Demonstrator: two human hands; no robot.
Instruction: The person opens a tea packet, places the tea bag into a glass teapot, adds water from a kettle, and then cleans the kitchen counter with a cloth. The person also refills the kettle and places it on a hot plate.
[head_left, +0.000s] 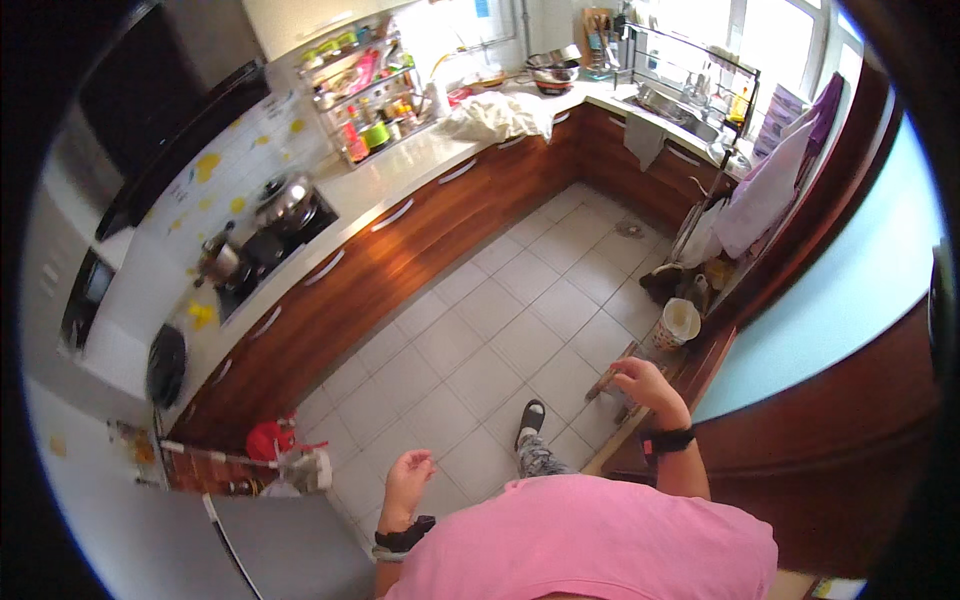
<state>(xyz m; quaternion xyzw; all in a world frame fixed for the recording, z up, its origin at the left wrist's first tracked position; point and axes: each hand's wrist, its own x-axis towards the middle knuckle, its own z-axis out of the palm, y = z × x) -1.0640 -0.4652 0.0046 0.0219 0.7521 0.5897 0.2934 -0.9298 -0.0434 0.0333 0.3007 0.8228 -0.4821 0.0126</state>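
My left hand (407, 480) hangs over the tiled floor (480, 360) with loosely bent fingers and nothing visible in it. Near it stands a rack with a red item (271, 439) and a white item (307, 471). On the right, my right hand (643, 384) is raised in front of my body, its fingers loosely curled and holding nothing that I can see. Behind its fingertips in the view is a low wooden item (611, 369) by the wall. A patterned waste bin (676, 324) with a light liner stands farther along.
An L-shaped counter (375, 176) carries a gas stove (262, 251), a lidded steel pot (287, 201), a white cloth (499, 114) and a steel sink (675, 112). A grey-topped appliance (292, 540) is close on my left. A brown door (817, 420) borders my right side.
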